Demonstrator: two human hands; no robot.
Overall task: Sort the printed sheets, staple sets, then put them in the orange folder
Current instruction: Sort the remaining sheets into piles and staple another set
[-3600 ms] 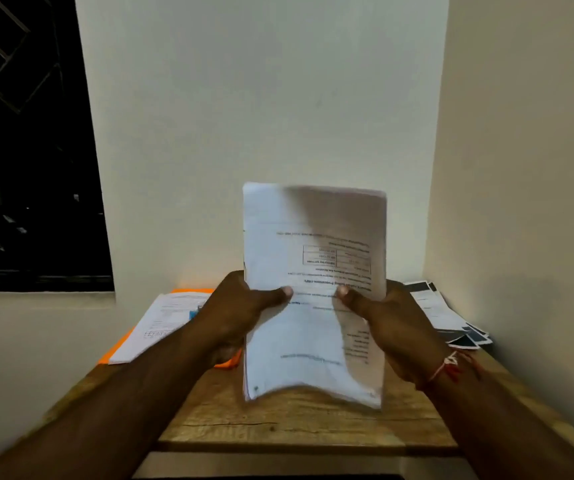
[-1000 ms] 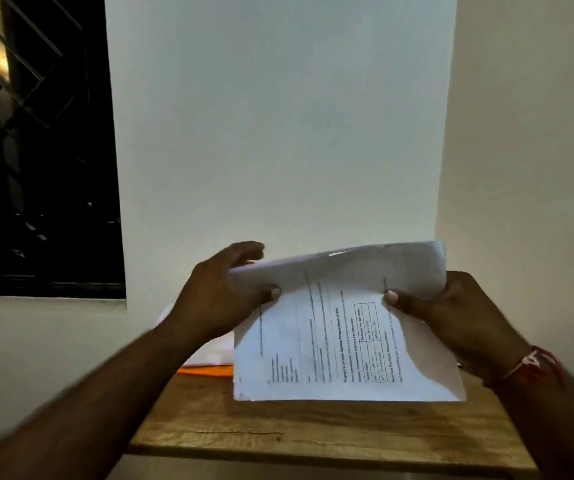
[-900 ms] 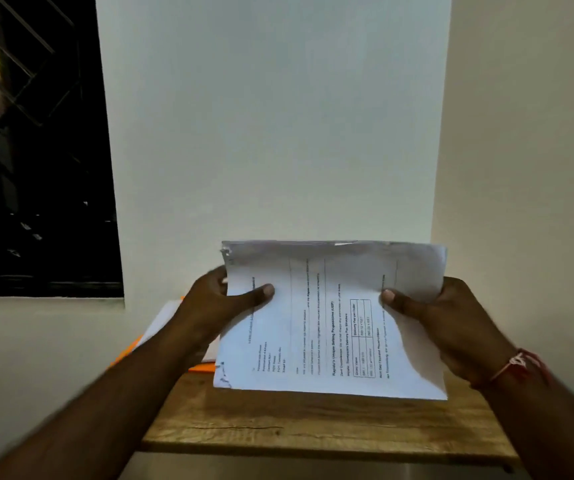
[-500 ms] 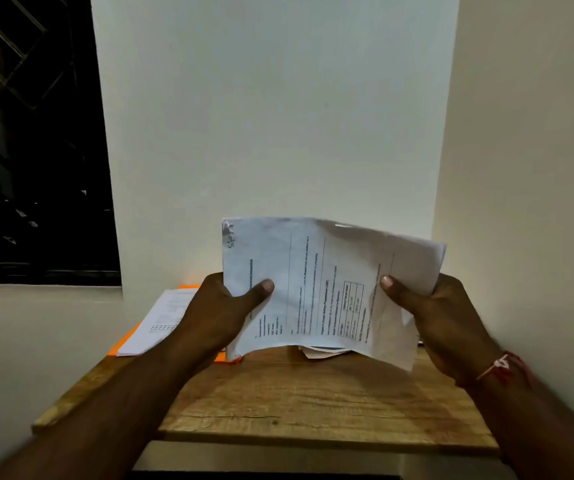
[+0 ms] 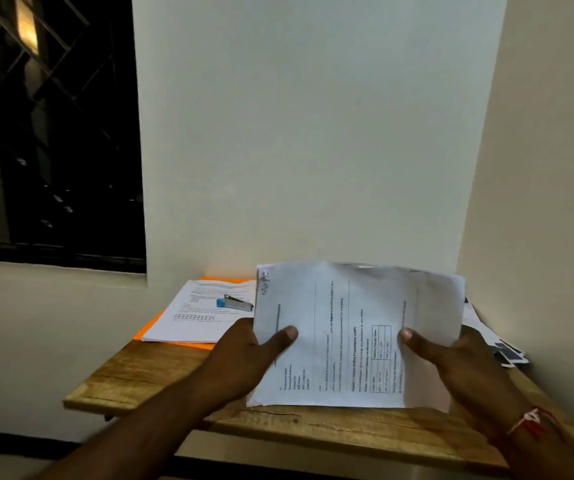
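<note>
Both hands — left hand (image 5: 240,362), right hand (image 5: 458,362) — grip the sheets (image 5: 351,341). Prob. unstapled; stapler (image 5: 234,303) idle on a pile over the orange folder (image 5: 161,327) — filing's left.

I log printed sheets (image 5: 347,334) raised above tabletop (image 5: 133,379), text sideways; second stack (image 5: 195,317) flat on orange folder (image 5: 150,329), far left; blue-tipped stapler (image 5: 235,303) atop it.

Home study nook: desk (image 5: 161,375), barred window (image 5: 53,133)
</note>
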